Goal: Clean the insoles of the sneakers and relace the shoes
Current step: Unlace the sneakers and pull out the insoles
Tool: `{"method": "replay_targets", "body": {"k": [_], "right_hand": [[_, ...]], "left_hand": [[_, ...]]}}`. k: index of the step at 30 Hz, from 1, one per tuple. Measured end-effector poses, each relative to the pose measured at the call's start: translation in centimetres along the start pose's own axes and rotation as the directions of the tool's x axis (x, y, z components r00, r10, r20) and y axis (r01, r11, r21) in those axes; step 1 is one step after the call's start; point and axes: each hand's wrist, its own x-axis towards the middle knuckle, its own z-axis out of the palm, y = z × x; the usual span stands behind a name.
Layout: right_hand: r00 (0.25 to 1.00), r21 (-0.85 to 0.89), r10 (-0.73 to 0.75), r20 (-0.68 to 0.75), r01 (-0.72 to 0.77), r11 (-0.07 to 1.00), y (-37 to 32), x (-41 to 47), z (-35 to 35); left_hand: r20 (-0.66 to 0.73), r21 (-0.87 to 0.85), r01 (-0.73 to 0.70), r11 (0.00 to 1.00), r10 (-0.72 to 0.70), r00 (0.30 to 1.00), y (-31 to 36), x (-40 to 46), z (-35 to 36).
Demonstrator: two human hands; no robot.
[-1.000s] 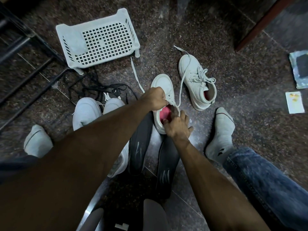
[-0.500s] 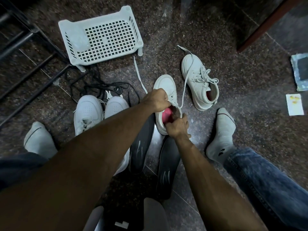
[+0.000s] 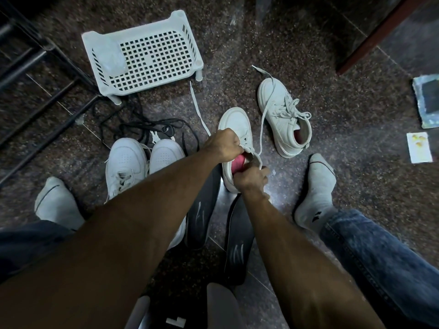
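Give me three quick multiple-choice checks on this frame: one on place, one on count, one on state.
1. Where do the two dark insoles lie?
A. In the basket
B. On the floor between the shoes
C. Inside the shoes

2. How many white shoes show?
A. Two
B. Three
C. Four

3. The shoe under the hands is:
A. Being laced
B. Tied
C. Upside down

Key: 1 B, both lie flat on the floor. 2 C, two pairs. 3 A, left hand and right hand grip its lace, whose ends trail loose.
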Motion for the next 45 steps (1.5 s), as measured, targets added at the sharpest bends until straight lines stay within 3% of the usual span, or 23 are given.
{"method": "replay_targets", "body": {"k": [3, 7, 14, 19, 22, 25, 29, 33, 45], "right_hand": [[0.994, -0.029, -0.029, -0.106, 0.026, 0.999, 0.3, -0.5, 0.7], [0.995, -0.066, 0.044, -0.092, -0.05, 0.997, -0.7, 0.2, 0.8], [0.986, -0.065, 0.034, -0.162, -0.045, 0.997, -0.5, 1.7, -0.3], [0.989, 0.146, -0.043, -0.141, 0.064, 0.987, -0.1, 2.1, 0.3], [1.0, 0.435, -0.006, 0.016, -0.001, 0.9, 0.1, 2.6, -0.2], [0.994, 0.527, -0.022, 0.106, -0.037, 0.849, 0.2, 2.5, -0.9], [0.993, 0.406, -0.115, 0.008, 0.101, 0.908, 0.5, 2.3, -0.2], [0.978, 0.127, -0.183, -0.099, 0.195, 0.973, 1.4, 1.1, 0.9], [0.992, -0.14, -0.047, -0.121, 0.029, 0.99, 0.0, 0.0, -0.4]], "left_hand": [[0.004, -0.031, -0.013, 0.999, 0.013, 1.0, -0.1, -0.2, 0.0], [0.009, -0.049, 0.006, 0.999, -0.005, 1.0, 0.0, -0.3, 0.0], [-0.002, 0.002, 0.04, 0.999, -0.04, 0.999, 0.1, -0.8, 0.0], [0.001, -0.006, 0.046, 0.999, -0.046, 0.999, 0.1, -0.5, 0.3], [0.0, -0.009, 0.055, 0.998, -0.055, 0.998, 0.4, -0.8, 0.2], [-0.002, -0.008, 0.056, 0.998, -0.056, 0.998, 0.7, -1.2, 0.1], [-0.017, 0.025, 0.066, 0.998, -0.065, 0.998, 0.8, -1.1, 0.0], [-0.004, -0.008, 0.071, 0.997, -0.071, 0.997, 0.6, -1.1, 0.1], [0.003, -0.03, 0.072, 0.997, -0.072, 0.997, 0.7, -1.2, 0.0]]}}
